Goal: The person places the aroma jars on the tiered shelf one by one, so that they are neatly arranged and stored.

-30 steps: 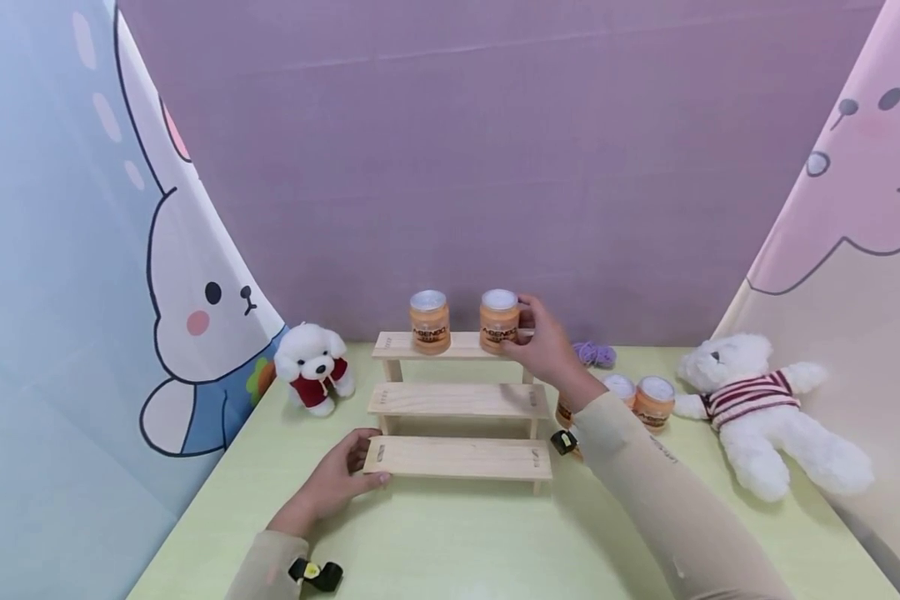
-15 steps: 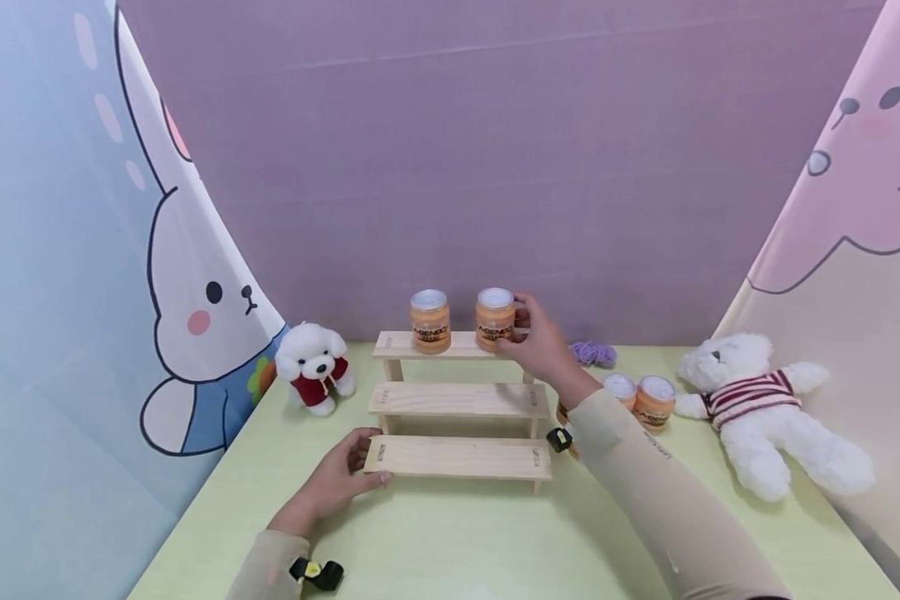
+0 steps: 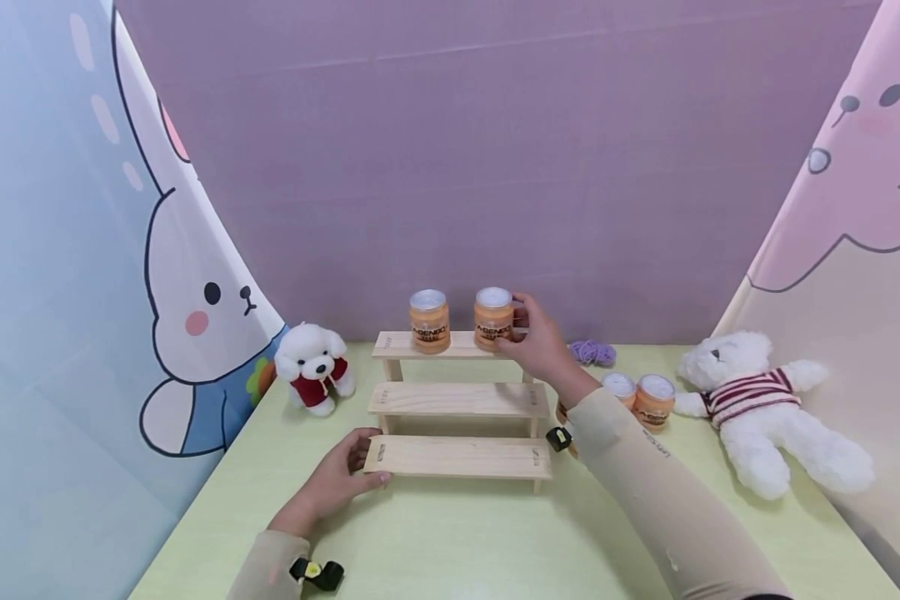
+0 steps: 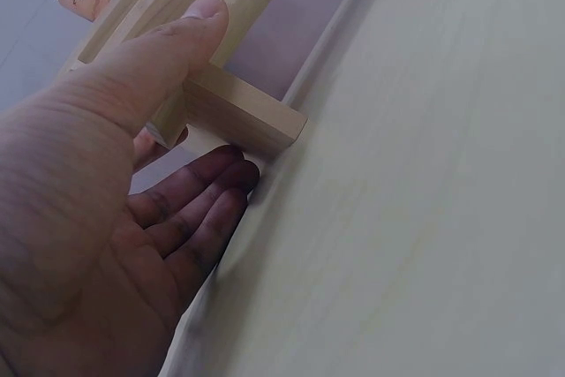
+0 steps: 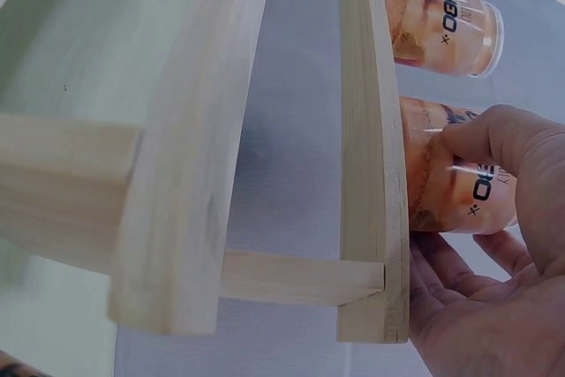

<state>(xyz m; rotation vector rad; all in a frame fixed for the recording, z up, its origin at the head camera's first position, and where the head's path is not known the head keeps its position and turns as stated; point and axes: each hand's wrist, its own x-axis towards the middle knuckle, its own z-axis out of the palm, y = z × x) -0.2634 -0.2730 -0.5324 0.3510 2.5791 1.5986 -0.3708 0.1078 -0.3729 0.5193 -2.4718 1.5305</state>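
A three-tier wooden shelf stand (image 3: 457,400) stands on the table. On its top tier are two orange cans with silver lids, side by side and apart. My right hand (image 3: 543,346) holds the right-hand can (image 3: 492,321) from its right side. In the right wrist view the thumb lies across the front of this can (image 5: 441,183), with fingers below and behind it. The left-hand can (image 3: 429,322) stands untouched. My left hand (image 3: 335,475) grips the left end of the bottom tier, thumb on the plank's front edge (image 4: 260,2); the lower fingers stretch beside the leg (image 4: 247,112).
More orange cans (image 3: 654,402) stand right of the stand, partly behind the right sleeve. Purple yarn (image 3: 592,354) lies behind them. A white plush dog (image 3: 315,367) sits at the left, and a white plush bear (image 3: 772,417) lies at the right. Fabric walls surround the table.
My right hand has shifted the right-hand can slightly left along the top tier, with most of the motion earlier on. My left hand has stayed at the bottom tier's end.
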